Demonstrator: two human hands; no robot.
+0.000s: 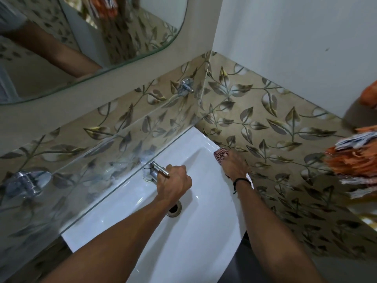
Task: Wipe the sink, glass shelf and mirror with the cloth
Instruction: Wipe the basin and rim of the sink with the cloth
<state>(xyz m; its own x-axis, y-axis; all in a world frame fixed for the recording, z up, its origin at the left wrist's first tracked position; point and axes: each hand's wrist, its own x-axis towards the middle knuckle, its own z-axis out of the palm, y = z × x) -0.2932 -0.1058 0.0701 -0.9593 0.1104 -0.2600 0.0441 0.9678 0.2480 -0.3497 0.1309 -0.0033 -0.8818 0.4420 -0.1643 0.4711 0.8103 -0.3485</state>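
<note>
Head view: right hand (234, 166) grip clamped on cloth (220, 153), pressing it onto the sink (183, 242) right rim, at the wall. Left hand (173, 181) grip closed round tap (152, 170) lever. Cloth looks soft and light: keep it bunched in the palm. Glazed sink likely slick. Shelf (81, 180) and mirror (114, 33) are fragile: light pressure.

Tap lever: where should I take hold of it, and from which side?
Pinch the tap lever at its free end, coming from the basin side: the thin rod angles out over the sink, and the glass shelf edge crowds its base. The left hand grips there.
</note>
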